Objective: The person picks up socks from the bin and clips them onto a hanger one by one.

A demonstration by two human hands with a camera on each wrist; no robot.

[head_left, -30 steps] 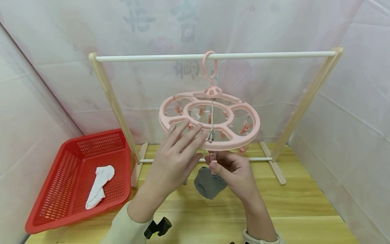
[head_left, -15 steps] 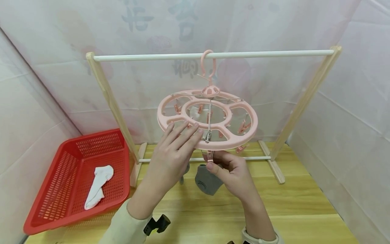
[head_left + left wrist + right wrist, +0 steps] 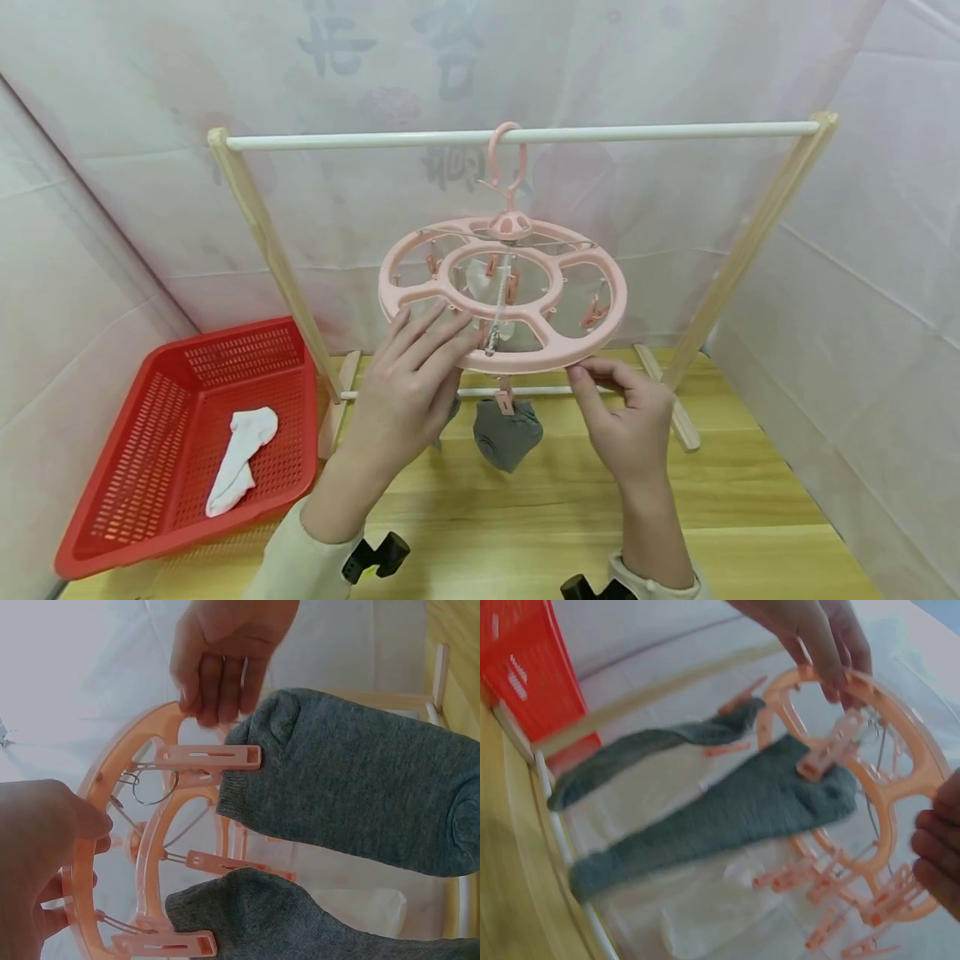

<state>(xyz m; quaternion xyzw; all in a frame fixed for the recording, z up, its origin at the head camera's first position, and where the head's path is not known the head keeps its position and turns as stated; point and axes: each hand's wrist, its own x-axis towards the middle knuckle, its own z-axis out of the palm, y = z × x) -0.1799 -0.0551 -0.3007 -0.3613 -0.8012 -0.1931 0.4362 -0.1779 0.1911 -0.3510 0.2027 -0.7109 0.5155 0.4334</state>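
A pink round clip hanger [image 3: 525, 362] hangs by its hook from a white rod. My left hand [image 3: 405, 387] holds the rim at the front left, fingers over it and thumb on the other side. At the front right, my right hand [image 3: 633, 417] pinches the rim between thumb and index finger. Between the hands, a pink clip [image 3: 505, 402] grips a grey sock [image 3: 507, 437] by its cuff. In the left wrist view a second grey sock [image 3: 255, 911] hangs from another clip; my left hand mostly hides it in the head view.
A red basket [image 3: 300, 483] on the left holds one white sock [image 3: 238, 462]. Wooden uprights [image 3: 273, 250] carry the white rod [image 3: 360, 142], with a lower bar near the table. Something white [image 3: 478, 279] hangs behind the ring, and several unused clips [image 3: 825, 926] dangle from it.
My right hand has let go of the clip and moved right to the hanger's rim. The hanger has turned slightly, its front going left. The grey sock hangs free on its clip.
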